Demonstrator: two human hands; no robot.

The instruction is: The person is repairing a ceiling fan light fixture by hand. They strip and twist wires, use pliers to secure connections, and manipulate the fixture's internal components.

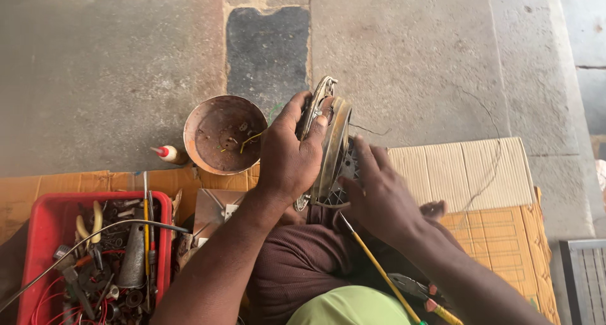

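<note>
Head view: a round, rusty motor housing (329,145) stands on edge at the centre of the frame, over the person's lap; the left hand (289,154) grasps its rim from the left, thumb and fingers wrapped over the top edge; the right hand (379,195) presses spread fingers against its slotted face on the right side, not closed around anything. Below the right hand a thin yellow-handled tool (379,271) slants toward the lower edge, beside pliers (413,288). Left of the housing lies a rusty round bowl (222,134) on the stone floor (113,66), a small red-tipped bottle (169,153) beside it; a red crate (44,236) of tools fills the lower left; cardboard (467,173) spreads to the right.
</note>
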